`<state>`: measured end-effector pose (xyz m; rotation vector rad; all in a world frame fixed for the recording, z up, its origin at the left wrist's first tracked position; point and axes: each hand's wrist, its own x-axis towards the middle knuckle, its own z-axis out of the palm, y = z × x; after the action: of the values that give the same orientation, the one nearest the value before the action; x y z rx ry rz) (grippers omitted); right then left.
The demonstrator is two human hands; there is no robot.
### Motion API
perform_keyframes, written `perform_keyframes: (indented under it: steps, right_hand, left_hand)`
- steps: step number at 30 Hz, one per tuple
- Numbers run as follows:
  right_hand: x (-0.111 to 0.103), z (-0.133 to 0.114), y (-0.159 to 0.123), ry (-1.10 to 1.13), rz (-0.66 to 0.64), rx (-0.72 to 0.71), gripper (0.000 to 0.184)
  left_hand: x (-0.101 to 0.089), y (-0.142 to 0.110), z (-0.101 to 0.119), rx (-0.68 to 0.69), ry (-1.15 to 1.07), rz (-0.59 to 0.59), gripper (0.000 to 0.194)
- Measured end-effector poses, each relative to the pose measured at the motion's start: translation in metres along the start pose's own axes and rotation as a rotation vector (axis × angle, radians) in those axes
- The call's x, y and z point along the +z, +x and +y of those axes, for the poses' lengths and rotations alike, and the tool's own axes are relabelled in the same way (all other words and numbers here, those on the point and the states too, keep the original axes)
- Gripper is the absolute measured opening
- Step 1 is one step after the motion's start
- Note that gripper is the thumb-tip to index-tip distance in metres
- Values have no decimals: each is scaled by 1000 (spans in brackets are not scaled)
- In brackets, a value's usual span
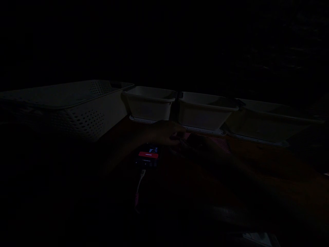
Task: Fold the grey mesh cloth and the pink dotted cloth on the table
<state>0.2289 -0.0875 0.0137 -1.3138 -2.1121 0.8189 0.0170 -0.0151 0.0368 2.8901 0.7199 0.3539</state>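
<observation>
Head view, very dim: left hand [164, 133] and right hand [199, 144] are meeting over something small, grip unclear, beside a lit phone [148, 155] on the table [257, 161]; it is probably light, pinchable.

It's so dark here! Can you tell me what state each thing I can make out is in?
Phone: screen lit, cable plugged in.
Perforated basket: upright, contents hidden.
Three white bins: upright in a row, open tops.
Left hand: resting just past the phone; grip unclear.
Right hand: beside it, too dark to read.
</observation>
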Motion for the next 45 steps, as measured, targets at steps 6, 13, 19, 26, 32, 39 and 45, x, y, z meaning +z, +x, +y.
perform_keyframes:
  steps: [6,13,19,26,32,39,45]
  right_hand:
    - [4,8,4,-239,12,-53,41]
    - [20,2,8,-548,106,-140,42]
    - [29,-3,9,-838,116,-174,41]
    - [30,-3,14,-848,158,-130,41]
    - [27,-4,13,-802,126,-138,39]
    - [25,4,12,-773,103,-217,32]
    - [25,9,13,-773,58,-272,39]
  left_hand:
    - [-1,0,7,-6,33,-41,17]
    - [-3,-1,10,-58,43,-79,15]
    - [-3,-4,4,-58,-5,-115,21]
    - [-8,-5,-2,-13,-25,-116,30]
    - [0,-4,-3,25,-104,-118,23]
    - [4,-6,-10,34,-156,-178,26]
    - [-2,-9,-13,-14,-226,-274,28]
